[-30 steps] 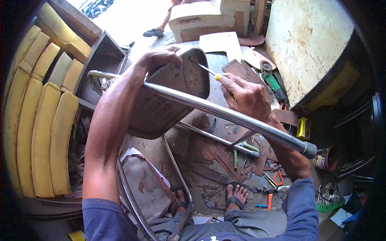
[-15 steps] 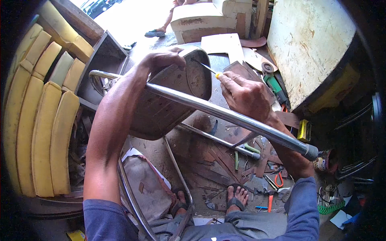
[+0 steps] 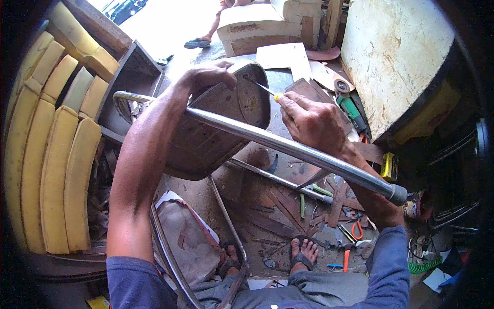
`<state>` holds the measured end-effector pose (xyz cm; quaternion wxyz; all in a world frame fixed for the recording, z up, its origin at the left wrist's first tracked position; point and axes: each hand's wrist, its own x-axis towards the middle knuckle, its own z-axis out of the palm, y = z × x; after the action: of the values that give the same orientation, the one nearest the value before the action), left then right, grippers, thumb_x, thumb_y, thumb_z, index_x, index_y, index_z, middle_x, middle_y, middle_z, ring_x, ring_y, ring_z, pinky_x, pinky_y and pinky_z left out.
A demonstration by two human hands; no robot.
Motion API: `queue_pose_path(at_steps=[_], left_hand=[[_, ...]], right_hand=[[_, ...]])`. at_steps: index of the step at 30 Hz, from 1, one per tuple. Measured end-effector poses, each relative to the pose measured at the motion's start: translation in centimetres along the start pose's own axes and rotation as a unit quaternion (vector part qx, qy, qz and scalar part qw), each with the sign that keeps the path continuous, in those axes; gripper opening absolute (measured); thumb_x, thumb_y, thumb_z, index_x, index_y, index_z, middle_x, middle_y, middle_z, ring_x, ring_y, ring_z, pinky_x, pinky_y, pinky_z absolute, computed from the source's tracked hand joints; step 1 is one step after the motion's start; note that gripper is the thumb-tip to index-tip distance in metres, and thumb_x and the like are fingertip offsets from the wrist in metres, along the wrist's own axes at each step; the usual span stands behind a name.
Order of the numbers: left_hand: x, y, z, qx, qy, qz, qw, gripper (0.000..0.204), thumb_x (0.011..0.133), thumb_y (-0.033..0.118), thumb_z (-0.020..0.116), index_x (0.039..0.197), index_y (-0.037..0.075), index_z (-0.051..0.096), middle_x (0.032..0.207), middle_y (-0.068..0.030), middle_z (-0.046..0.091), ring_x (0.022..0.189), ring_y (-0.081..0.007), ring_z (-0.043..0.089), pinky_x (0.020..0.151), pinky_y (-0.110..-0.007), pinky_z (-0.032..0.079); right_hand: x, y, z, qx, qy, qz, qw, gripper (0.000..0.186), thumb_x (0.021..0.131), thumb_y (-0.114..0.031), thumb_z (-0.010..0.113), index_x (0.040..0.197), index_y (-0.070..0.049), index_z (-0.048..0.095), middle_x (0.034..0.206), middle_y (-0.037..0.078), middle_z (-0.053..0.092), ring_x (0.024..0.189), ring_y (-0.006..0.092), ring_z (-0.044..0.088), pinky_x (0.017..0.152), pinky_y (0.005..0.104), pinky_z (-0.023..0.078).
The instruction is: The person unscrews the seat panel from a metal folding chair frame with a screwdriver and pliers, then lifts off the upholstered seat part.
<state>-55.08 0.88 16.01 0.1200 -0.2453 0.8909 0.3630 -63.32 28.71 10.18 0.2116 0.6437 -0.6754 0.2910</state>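
A metal-framed chair lies tipped over in front of me, its chrome leg tube (image 3: 288, 146) crossing from upper left to lower right. Around the far edge of its worn brown panel (image 3: 206, 131) curls my left hand (image 3: 212, 78), closed, with the fingertips partly hidden behind it. My right hand (image 3: 316, 123) grips a screwdriver (image 3: 263, 88) by its yellow handle, most of which the fingers cover. The thin shaft points left, and its tip meets the panel near the upper corner. A second chrome tube (image 3: 278, 175) runs lower down, under the first.
Yellow cushions (image 3: 56, 170) stand stacked at left. Brown scraps (image 3: 283, 211), orange-handled pliers (image 3: 356, 230) and a hammer (image 3: 346, 259) lie on the floor by my feet. A green angle grinder (image 3: 352, 109) rests at right beside a pale board (image 3: 396, 62). Beyond are a white armchair (image 3: 262, 28) and another person's leg (image 3: 213, 26).
The view and the chair panel have shifted very slightly. Both hands keep their grips, and the screwdriver tip stays at the same corner.
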Motion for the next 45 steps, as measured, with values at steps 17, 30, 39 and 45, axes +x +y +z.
queue_pose_path(at_steps=[17,30,39,45], left_hand=[[0.6,-0.4,-0.8,-0.062,-0.032,-0.005,0.998,0.100,0.059,0.027,0.071,0.149,0.000,0.035,0.147,-0.0262,0.041,0.130,-0.0369,0.046,0.107,-0.046,0.042],[-0.1,-1.1,-0.2,-0.013,0.036,0.007,0.999,0.088,0.058,0.025,0.070,0.139,-0.003,0.049,0.132,-0.0248,0.054,0.120,-0.0329,0.053,0.100,-0.044,0.043],[-0.5,0.1,0.0,-0.026,-0.005,0.021,0.999,0.072,0.063,0.020,0.068,0.129,-0.004,0.055,0.120,-0.0193,0.061,0.107,-0.0256,0.059,0.090,-0.035,0.049],[-0.7,0.3,0.0,-0.002,0.024,0.022,0.999,0.069,0.064,0.021,0.068,0.127,-0.004,0.057,0.119,-0.0182,0.061,0.109,-0.0245,0.058,0.091,-0.035,0.047]], right_hand=[[0.4,-0.4,0.2,0.120,-0.049,0.196,0.972,0.025,0.091,-0.014,0.063,0.108,0.003,0.065,0.099,0.026,0.070,0.085,0.0355,0.072,0.071,0.0398,0.060],[0.8,-1.0,0.2,0.219,-0.058,0.306,0.925,0.026,0.090,-0.017,0.059,0.106,0.001,0.067,0.084,0.013,0.069,0.069,0.0246,0.068,0.064,0.0352,0.058],[1.9,0.6,-1.1,0.418,-0.113,0.494,0.754,0.035,0.089,-0.012,0.066,0.116,0.007,0.058,0.100,0.018,0.069,0.068,0.0206,0.068,0.060,0.0346,0.059],[-0.8,0.6,0.6,0.058,-0.006,0.116,0.991,0.028,0.088,-0.017,0.066,0.102,0.008,0.066,0.099,0.026,0.065,0.073,0.0325,0.070,0.065,0.0399,0.060]])
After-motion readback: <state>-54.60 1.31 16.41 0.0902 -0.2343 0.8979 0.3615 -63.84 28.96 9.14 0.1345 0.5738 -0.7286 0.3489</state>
